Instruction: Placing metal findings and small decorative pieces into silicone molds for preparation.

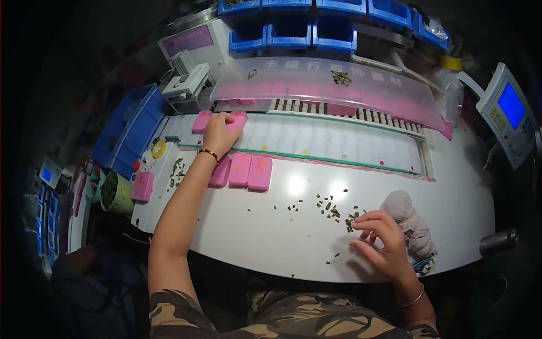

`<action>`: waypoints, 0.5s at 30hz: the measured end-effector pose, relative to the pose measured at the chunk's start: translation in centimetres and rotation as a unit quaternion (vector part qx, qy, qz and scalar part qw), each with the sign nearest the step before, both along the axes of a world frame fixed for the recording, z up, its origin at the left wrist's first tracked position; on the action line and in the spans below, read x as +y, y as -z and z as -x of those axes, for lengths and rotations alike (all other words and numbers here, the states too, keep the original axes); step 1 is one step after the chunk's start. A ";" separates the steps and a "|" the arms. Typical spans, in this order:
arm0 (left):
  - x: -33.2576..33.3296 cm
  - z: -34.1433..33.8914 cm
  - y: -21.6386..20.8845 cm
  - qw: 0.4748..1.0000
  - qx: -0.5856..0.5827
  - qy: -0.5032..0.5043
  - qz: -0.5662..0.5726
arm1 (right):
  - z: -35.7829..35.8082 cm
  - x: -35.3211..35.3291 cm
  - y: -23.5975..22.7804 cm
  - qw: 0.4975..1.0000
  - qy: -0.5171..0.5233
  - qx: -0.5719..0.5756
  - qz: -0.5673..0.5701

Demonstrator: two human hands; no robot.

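My left hand [221,134] reaches to the far left of the white table and has its fingers closed round a pink rectangular block [239,120] on the white strip. Beside it lies another pink block [201,122]. Under and right of my left wrist, several pink blocks [259,173] with marks on top stand in a row along the near edge of the strip. My right hand [383,244] hovers low at the right, fingers bent and apart with nothing visible between them. Its fingertips are close to small dark green pieces [335,213] scattered on the table.
A grey cloth bundle [415,226] lies right of my right hand. Behind the strip are rollers [372,116] under a clear cover [316,85] and blue bins [289,35]. At left are a blue crate [123,127], a green tub [119,198] and a lone pink block [143,187].
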State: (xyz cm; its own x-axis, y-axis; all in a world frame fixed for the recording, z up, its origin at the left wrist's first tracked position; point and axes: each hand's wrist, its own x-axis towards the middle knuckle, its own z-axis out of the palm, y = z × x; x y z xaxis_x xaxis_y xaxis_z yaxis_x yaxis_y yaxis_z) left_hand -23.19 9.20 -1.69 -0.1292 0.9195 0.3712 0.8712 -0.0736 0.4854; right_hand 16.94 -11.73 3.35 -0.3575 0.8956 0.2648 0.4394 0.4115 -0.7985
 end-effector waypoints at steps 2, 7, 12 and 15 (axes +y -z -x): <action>0.1 0.5 -0.3 1.000 0.017 -0.011 0.007 | 0.3 -0.4 0.1 1.000 -0.006 0.014 0.018; -3.1 -4.0 -3.7 0.981 0.169 -0.013 -0.095 | 1.1 -0.4 0.7 1.000 -0.003 -0.007 -0.015; -9.4 -5.9 -4.7 0.907 0.259 0.311 0.117 | 1.4 -0.5 0.8 1.000 -0.008 -0.004 0.019; -10.6 -6.7 -5.6 0.918 0.217 0.317 0.103 | 1.9 -0.6 0.9 0.997 -0.011 0.047 0.059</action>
State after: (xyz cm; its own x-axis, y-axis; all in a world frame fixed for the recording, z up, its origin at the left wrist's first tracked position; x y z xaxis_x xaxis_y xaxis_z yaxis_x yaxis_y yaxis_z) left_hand -16.52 -1.37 3.88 0.5743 0.8155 0.0714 0.7998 -0.5776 0.1634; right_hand 15.07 -12.36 2.44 -0.3565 0.9147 0.1902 0.3529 0.3203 -0.8791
